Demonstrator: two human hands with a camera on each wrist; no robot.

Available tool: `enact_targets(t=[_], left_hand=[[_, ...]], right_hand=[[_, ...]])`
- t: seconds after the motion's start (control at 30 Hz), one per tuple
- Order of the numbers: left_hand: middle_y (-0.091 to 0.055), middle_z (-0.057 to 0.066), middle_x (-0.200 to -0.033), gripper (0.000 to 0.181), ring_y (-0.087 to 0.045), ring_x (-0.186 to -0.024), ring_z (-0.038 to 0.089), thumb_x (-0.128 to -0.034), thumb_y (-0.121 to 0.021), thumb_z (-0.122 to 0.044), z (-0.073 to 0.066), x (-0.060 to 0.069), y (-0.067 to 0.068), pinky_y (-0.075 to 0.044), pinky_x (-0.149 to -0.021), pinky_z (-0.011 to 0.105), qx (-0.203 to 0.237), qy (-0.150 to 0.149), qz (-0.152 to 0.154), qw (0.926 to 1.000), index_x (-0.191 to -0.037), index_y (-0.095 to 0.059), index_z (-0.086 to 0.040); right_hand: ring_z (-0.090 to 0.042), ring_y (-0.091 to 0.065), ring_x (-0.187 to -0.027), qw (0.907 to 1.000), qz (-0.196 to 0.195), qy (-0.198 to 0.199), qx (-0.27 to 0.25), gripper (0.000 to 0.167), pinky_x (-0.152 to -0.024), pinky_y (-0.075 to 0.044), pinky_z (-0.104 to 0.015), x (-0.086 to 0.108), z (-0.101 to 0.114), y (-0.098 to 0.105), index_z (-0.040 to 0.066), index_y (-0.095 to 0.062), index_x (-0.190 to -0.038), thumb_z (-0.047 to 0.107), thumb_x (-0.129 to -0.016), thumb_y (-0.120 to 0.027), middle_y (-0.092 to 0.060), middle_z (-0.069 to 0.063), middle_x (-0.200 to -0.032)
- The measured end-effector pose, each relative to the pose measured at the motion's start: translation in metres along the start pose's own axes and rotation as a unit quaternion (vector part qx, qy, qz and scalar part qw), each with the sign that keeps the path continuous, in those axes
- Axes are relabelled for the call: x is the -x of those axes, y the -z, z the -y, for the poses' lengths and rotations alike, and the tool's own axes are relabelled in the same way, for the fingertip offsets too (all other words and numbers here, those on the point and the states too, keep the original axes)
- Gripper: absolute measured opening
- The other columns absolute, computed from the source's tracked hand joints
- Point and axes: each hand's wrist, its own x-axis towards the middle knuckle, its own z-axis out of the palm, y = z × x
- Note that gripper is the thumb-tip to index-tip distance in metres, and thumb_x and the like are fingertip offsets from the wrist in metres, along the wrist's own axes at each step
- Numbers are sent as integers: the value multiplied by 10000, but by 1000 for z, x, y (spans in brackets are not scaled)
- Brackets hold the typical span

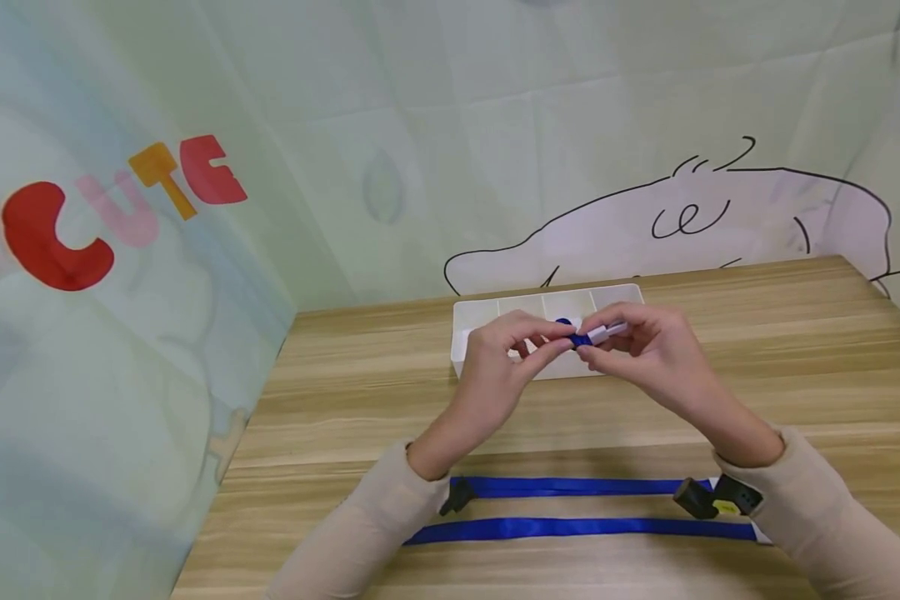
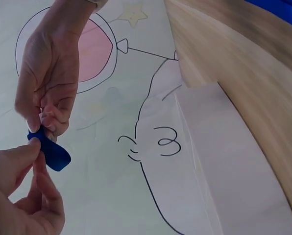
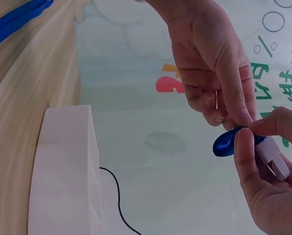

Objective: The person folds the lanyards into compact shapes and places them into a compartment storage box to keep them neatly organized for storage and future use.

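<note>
Both hands meet above the white compartment box, around a small loop of blue ribbon point(image 1: 581, 341). My left hand point(image 1: 495, 354) pinches one side of it between thumb and index finger. My right hand point(image 1: 660, 346) pinches the other side, close to the left fingertips. A small white plastic piece point(image 3: 272, 155) sticks out from the ribbon into the right hand's palm; its exact kind cannot be told. In the left wrist view the rounded end of the ribbon point(image 2: 57, 155) hangs free below the fingertips. The fingers hide where ribbon and white piece meet.
The white box point(image 1: 474, 313) with several compartments stands at the table's back edge. Two long blue ribbon strips point(image 1: 570, 486) lie across the wooden table point(image 1: 345, 433) near the forearms, with white parts at their right ends. A printed cloth point(image 1: 390, 100) hangs behind.
</note>
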Motion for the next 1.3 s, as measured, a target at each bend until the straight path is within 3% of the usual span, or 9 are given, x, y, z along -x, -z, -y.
enact_targets(t=[0.2,0.33,0.47,0.7,0.83,1.1,1.3], left_hand=[[-657,-33,-1144,228,-495,-1059,142,-890,-761,-206,1,-3,1,-421,-846,285,-1034,-491,101,9934,-1107,-769,-138],[-677,-40,-1201,245,-490,-1092,131,-916,-733,-229,0,-5,2,-387,-901,296,-1292,-628,313,9891,-1145,-751,-143],[-703,-48,-1154,195,-502,-1067,110,-927,-721,-234,1,-5,3,-378,-899,282,-1376,-651,414,9875,-1101,-753,-150],[-713,-59,-1057,138,-480,-997,119,-934,-710,-243,1,-6,1,-377,-870,306,-1275,-469,468,9896,-1033,-726,-148],[-703,-75,-992,122,-451,-940,132,-943,-698,-242,0,-5,0,-368,-821,295,-1100,-340,407,9925,-1016,-719,-147],[-703,-52,-943,130,-466,-917,143,-938,-714,-214,-4,-2,-2,-413,-804,263,-582,-326,43,9978,-1022,-719,-115],[-710,-26,-933,113,-466,-902,124,-941,-713,-184,-5,-1,-5,-412,-793,271,-165,-281,-192,9993,-1007,-718,-91]], right_hand=[[-157,-702,-772,9998,-50,121,132,230,-660,-600,-286,0,0,1,-70,-687,-1006,-178,-806,-723,-691,-120,-947],[-141,-696,-773,9997,-45,183,170,239,-661,-596,-270,1,2,2,-57,-694,-1006,-180,-803,-722,-689,-115,-950],[-149,-694,-772,9997,-18,204,127,236,-668,-596,-271,1,1,4,-59,-693,-1003,-179,-803,-723,-685,-98,-954],[-179,-696,-766,9999,-50,141,-67,236,-657,-597,-277,2,-2,4,-65,-674,-1010,-181,-808,-712,-672,-72,-951],[-192,-691,-773,9979,-138,54,-632,244,-669,-595,-271,2,-4,3,-85,-663,-1025,-186,-807,-709,-667,-93,-966],[-178,-688,-788,9720,-644,-204,-2251,298,-742,-590,-272,1,-6,-1,-73,-667,-1027,-232,-779,-710,-691,-103,-945],[-171,-694,-803,9602,-795,-374,-2652,260,-782,-582,-274,2,-6,-6,-48,-705,-1030,-202,-821,-692,-711,-89,-924]])
